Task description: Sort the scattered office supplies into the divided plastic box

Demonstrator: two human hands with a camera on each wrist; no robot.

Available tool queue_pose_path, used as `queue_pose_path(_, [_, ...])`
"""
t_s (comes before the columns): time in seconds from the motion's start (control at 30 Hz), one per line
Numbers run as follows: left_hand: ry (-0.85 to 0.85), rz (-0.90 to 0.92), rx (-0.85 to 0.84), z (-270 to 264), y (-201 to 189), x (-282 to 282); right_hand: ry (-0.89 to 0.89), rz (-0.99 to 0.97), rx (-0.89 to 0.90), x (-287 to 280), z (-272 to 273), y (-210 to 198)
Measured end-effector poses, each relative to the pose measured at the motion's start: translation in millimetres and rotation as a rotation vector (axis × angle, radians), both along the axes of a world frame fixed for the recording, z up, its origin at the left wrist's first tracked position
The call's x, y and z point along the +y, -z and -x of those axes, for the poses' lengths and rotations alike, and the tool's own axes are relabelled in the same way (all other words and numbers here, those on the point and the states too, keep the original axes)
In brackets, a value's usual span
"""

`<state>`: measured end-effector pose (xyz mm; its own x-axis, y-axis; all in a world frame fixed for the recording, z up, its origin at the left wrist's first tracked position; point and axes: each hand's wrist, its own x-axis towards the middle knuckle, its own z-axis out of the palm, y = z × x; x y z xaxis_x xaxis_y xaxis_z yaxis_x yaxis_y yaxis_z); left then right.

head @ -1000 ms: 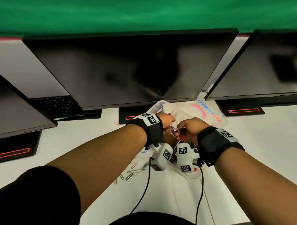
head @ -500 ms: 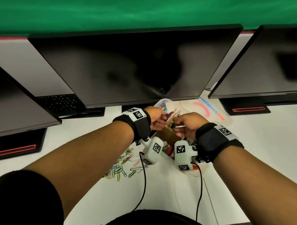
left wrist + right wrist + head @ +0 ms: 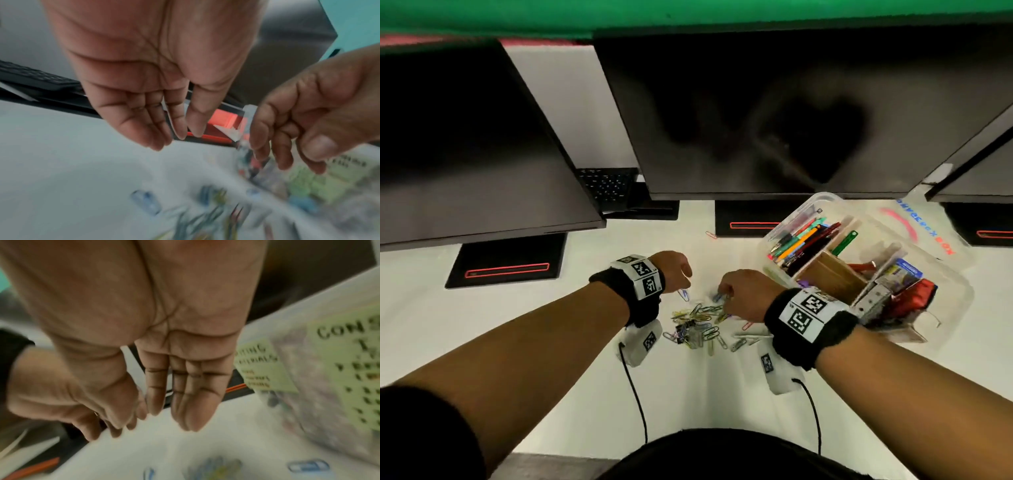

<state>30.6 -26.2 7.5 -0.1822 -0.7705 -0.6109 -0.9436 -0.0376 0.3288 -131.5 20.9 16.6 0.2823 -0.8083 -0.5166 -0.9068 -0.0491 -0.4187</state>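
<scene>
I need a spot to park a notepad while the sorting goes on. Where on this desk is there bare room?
Bare white desk lies left of the left hand, below the left monitor base, and also nearer the person than the paper clip pile. It is crowded between the hands and at the divided plastic box.

Bare forearms, both. Left wrist (image 3: pixel 635 291): black fuzzy strap, white plate on top with black square-code markers. Under it a white camera pod (image 3: pixel 642 342), one marker on its side, thin black cable (image 3: pixel 635 394) trailing back to the torso. Right wrist (image 3: pixel 813 323): same black strap, white plate, two markers; white pod (image 3: pixel 777 375) beneath, marker on it, black cable (image 3: pixel 813 411). Black short sleeve (image 3: pixel 421 435) on left upper arm. Black garment (image 3: pixel 722 455) at bottom centre.
</scene>
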Motion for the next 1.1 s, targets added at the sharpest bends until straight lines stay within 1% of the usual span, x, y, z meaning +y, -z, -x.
queue_pose_path(0.07, [0.062,-0.01,-0.091,-23,17,6,-0.046,-0.024,0.119,6,-2,20])
queue_pose_path(0.17, [0.136,-0.04,-0.186,-49,38,17,-0.043,0.004,0.304,11,12,44])
queue_pose_path(0.27, [0.156,-0.076,-0.291,-67,52,27,-0.044,0.025,0.449,17,27,62])
queue_pose_path(0.33, [0.146,-0.104,-0.346,-74,56,33,-0.024,0.024,0.495,24,29,68])
queue_pose_path(0.37, [0.14,-0.115,-0.363,-76,59,36,0.018,0.02,0.498,27,28,70])
queue_pose_path(0.43, [0.128,-0.133,-0.364,-76,67,42,0.159,-0.02,0.453,32,25,70])
queue_pose_path(0.5, [0.106,-0.139,-0.338,-70,72,45,0.254,-0.038,0.376,34,23,72])
queue_pose_path(0.57, [0.094,-0.138,-0.302,-57,72,45,0.29,-0.03,0.324,35,21,77])
queue_pose_path(0.7, [0.074,-0.095,-0.154,-26,71,47,0.26,-0.005,0.189,32,8,77])
queue_pose_path(0.8, [0.033,0.017,-0.018,-8,77,49,0.212,0.032,0.111,26,8,72])
queue_pose_path(0.83, [0.026,0.04,0.014,-3,77,47,0.225,0.048,0.096,24,11,71])
queue_pose_path(0.93, [-0.004,0.09,0.125,2,73,38,0.225,0.096,0.09,22,24,70])
queue_pose_path(1.0, [-0.018,0.115,0.184,1,68,31,0.185,0.091,0.131,25,32,70])
queue_pose_path(1.1, [0.051,0.13,0.146,-6,65,24,0.11,0.009,0.174,32,38,71])
